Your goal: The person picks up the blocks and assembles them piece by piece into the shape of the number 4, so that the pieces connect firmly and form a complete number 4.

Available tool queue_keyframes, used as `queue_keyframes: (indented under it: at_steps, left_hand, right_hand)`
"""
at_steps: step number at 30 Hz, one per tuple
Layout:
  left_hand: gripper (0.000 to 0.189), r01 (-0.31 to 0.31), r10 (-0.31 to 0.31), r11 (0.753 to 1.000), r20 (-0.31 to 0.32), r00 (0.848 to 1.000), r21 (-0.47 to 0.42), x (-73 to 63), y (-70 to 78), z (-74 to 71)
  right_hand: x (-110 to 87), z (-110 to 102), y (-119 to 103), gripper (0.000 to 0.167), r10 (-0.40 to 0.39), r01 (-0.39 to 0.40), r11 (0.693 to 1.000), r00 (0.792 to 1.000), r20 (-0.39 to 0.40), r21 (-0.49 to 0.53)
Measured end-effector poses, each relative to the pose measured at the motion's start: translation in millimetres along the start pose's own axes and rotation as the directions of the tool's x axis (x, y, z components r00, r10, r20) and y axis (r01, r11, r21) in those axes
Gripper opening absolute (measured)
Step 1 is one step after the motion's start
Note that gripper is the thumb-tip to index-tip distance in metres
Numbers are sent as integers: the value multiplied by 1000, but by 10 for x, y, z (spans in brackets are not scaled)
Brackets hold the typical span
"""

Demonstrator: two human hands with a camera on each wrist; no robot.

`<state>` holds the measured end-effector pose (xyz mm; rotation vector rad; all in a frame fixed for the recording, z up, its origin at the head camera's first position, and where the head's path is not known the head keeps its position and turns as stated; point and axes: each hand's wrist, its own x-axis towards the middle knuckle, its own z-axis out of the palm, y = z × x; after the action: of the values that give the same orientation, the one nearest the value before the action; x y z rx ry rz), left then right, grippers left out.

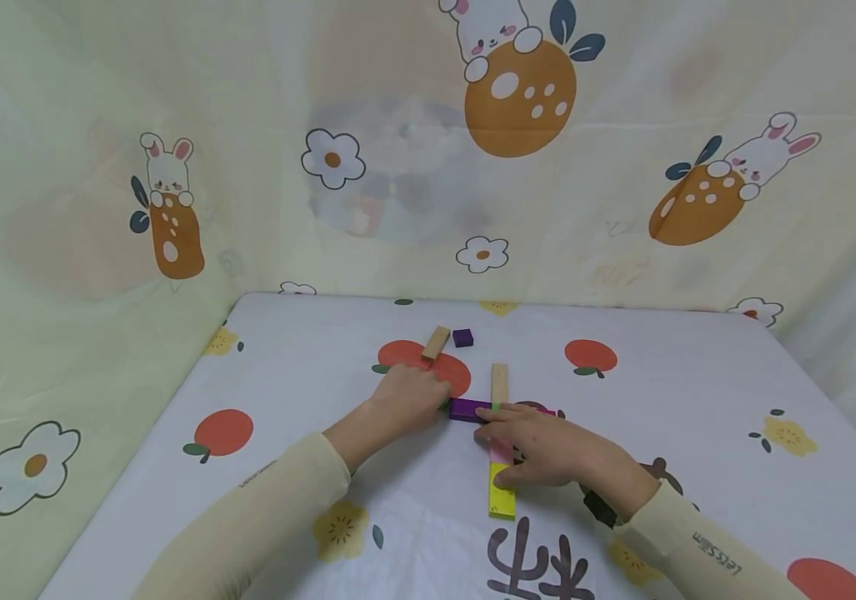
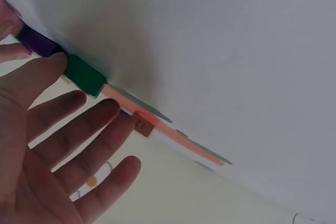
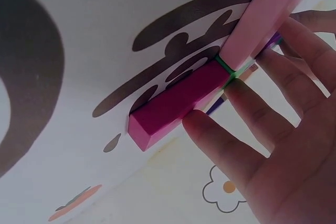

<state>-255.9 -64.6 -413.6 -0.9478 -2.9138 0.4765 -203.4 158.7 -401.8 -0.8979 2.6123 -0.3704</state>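
My left hand (image 1: 408, 402) reaches to the left end of a cross of coloured blocks. In the left wrist view its thumb and index finger pinch a green block (image 2: 85, 75), which the head view hides under the hand. Beside it lies a purple block (image 1: 467, 410). My right hand (image 1: 540, 446) rests spread over the cross, fingertips on the purple block and thumb on a yellow block (image 1: 503, 500). A pink block (image 3: 260, 22) and a magenta block (image 3: 176, 103) lie by its fairly straight fingers. A plain wooden block (image 1: 499, 382) forms the far arm.
Farther back on the table lie another wooden block (image 1: 436, 343) and a small purple block (image 1: 463, 337). The white tablecloth (image 1: 668, 375) is printed with fruit and flowers. A patterned curtain (image 1: 397, 208) stands behind and at the sides.
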Motion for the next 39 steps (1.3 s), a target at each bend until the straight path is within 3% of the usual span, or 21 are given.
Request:
queue_keyframes:
  at_steps: [3, 11, 17, 27, 39]
  left_hand:
    - [14, -9, 9, 1000, -35, 999, 6, -49, 31, 5]
    - [25, -113, 122, 991, -149, 981, 69, -242, 214, -8]
    - [29, -114, 120, 992, -105, 987, 60, -272, 268, -22]
    - [32, -133, 135, 990, -59, 989, 41, -280, 259, -25]
    - [30, -146, 146, 989, -76, 986, 8, -266, 246, -21]
  right_hand:
    - [-1, 0, -3, 56, 2, -2, 1000, 1000, 0, 2]
    - [-7, -11, -24, 56, 9, -9, 1000, 1000, -4, 4]
    - [1, -11, -27, 56, -11, 11, 1000, 1000, -12, -7]
    - [24, -20, -51, 57, 23, -23, 1000, 1000, 6, -7]
    - [132, -92, -76, 51, 37, -37, 999, 998, -51, -8]
